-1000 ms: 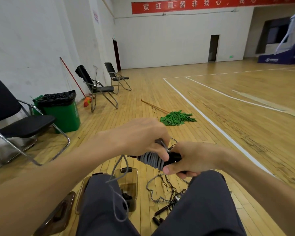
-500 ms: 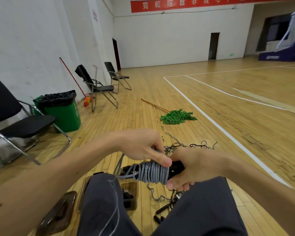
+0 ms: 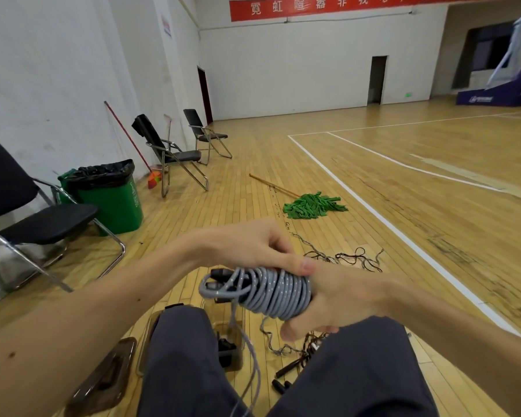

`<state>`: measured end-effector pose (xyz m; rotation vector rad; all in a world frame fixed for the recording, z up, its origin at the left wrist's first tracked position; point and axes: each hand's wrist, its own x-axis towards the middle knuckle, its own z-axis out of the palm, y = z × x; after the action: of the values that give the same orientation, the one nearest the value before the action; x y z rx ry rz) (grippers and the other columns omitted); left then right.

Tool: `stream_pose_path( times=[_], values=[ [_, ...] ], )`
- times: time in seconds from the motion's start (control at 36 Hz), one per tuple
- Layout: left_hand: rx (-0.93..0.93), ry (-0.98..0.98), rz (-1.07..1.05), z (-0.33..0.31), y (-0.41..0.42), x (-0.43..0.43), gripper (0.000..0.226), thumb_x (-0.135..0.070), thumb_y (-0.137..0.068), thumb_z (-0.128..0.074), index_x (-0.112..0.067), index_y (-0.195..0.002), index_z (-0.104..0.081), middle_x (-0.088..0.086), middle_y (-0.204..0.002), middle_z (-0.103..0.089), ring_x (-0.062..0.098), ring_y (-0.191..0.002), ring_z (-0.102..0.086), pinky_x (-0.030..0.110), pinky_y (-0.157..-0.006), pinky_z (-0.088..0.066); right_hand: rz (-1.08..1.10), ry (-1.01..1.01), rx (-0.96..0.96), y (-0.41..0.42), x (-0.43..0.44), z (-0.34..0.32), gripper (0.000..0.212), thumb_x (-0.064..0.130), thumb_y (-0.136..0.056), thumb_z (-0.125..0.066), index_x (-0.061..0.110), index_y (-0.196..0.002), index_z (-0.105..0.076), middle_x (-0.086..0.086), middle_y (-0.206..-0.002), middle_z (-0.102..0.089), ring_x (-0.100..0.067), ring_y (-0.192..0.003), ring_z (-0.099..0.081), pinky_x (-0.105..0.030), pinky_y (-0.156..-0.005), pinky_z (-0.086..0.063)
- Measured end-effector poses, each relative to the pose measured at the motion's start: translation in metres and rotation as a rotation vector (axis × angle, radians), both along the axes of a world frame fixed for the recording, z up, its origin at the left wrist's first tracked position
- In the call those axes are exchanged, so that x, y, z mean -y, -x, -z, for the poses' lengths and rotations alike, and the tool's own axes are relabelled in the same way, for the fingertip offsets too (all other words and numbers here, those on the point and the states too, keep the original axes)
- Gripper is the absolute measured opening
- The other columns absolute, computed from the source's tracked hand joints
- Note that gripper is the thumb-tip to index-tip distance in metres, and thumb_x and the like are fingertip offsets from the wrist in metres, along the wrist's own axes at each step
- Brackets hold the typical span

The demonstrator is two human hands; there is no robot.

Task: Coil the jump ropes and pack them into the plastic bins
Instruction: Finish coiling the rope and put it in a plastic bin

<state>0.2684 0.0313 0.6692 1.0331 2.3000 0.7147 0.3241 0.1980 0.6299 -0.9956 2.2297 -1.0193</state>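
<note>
Left hand curled over the top of the grey jump rope, thumb pinning the wraps, likely so they cannot slacken. Loose tail hangs below it toward the plastic bin. Right hand clamps the bundle's far end, steadying it.

A black folding chair stands by the white wall, with a green trash can lined with a black bag just beside it. Farther along are a red-handled broom and two more chairs. A green mop lies on the wooden floor. A red banner hangs high on the far wall.
</note>
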Motion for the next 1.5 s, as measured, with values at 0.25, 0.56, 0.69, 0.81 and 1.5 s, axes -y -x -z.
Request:
stream_pose_path(
  times=[0.25, 0.56, 0.69, 0.81, 1.5],
  values=[
    [0.404, -0.344, -0.297, 0.102, 0.095, 0.069, 0.028, -0.009, -0.108, -0.04, 0.005, -0.093, -0.059, 0.021, -0.075, -0.057, 0.026, -0.059, -0.049, 0.037, -0.053, -0.047, 0.063, 0.317, 0.149, 0.012, -0.005, 0.01, 0.027, 0.016, -0.087, -0.076, 0.007, -0.108, -0.062, -0.01, -0.063, -0.047, -0.017, -0.049, -0.04, -0.021, -0.045, -0.04],
    [0.078, -0.293, -0.384, 0.022, -0.006, 0.017, 0.024, -0.017, -0.107, -0.043, -0.016, -0.086, -0.056, -0.002, -0.053, -0.048, 0.011, -0.046, -0.036, 0.024, -0.048, -0.036, 0.288, 0.513, 0.381, 0.02, -0.011, 0.02, 0.05, 0.042, -0.086, -0.072, 0.004, -0.115, -0.055, 0.002, -0.061, -0.041, -0.01, -0.048, -0.035, -0.026, -0.051, -0.024],
    [0.106, -0.335, -0.438, 0.025, 0.001, 0.017, 0.011, -0.025, -0.105, -0.049, -0.016, -0.11, -0.053, -0.002, -0.059, -0.051, 0.01, -0.045, -0.04, 0.026, -0.047, -0.034, 0.376, 0.584, 0.519, 0.02, -0.012, 0.02, 0.062, 0.064, -0.079, -0.064, 0.009, -0.107, -0.058, 0.002, -0.058, -0.037, -0.012, -0.047, -0.032, -0.023, -0.05, -0.025],
    [0.093, -0.306, -0.403, 0.027, -0.002, 0.016, 0.019, -0.029, -0.105, -0.049, -0.014, -0.115, -0.054, 0.001, -0.062, -0.057, 0.01, -0.045, -0.045, 0.027, -0.049, -0.038, 0.4, 0.604, 0.5, 0.022, -0.012, 0.021, 0.059, 0.06, -0.079, -0.063, 0.009, -0.107, -0.054, 0.0, -0.061, -0.043, -0.014, -0.05, -0.04, -0.024, -0.052, -0.031],
    [-0.668, 0.298, -0.168, 0.005, -0.014, 0.007, 0.03, -0.037, -0.103, -0.051, -0.017, -0.084, -0.062, -0.002, -0.071, -0.058, 0.014, -0.063, -0.052, 0.031, -0.061, -0.042, 0.623, 0.549, 0.308, 0.044, -0.016, 0.033, 0.039, 0.043, -0.097, -0.062, 0.006, -0.106, -0.055, -0.004, -0.065, -0.051, -0.013, -0.05, -0.044, -0.022, -0.046, -0.037]
  ],
)
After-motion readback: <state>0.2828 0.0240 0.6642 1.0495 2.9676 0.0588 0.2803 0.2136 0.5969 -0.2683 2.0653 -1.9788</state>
